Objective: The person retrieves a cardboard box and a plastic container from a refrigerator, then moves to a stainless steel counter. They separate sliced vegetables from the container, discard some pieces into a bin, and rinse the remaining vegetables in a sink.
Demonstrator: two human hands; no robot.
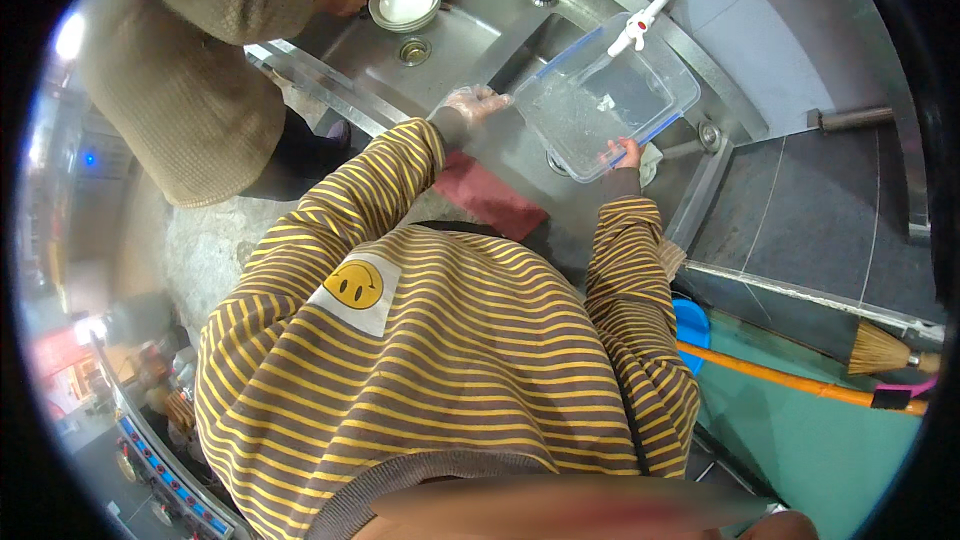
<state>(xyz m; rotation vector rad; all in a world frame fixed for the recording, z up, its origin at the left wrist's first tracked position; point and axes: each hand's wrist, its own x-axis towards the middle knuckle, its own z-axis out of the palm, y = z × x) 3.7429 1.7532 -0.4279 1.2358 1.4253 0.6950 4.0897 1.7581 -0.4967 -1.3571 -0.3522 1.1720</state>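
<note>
A clear plastic storage box (559, 124) with blue edge clips is tilted over the right basin of a stainless steel sink, beneath a white plastic tap (636, 28). My left hand (474, 103), in a thin clear glove, is at the box's left corner, its fingertips against the rim. With my right hand (626, 154) I grip the near right rim by a blue clip. Behind that hand lies a pale cloth (649, 165) in the sink. A red cloth (491, 195) hangs over the sink's front edge, between my forearms.
At the left, a co-worker in a beige knitted top (202, 90) reaches to stacked bowls (406, 1) in the neighbouring basin. A dark tiled ledge (795, 210) adjoins the sink on the right. Below it are a blue basin (691, 334), an orange pole (787, 375) and a straw brush (879, 349).
</note>
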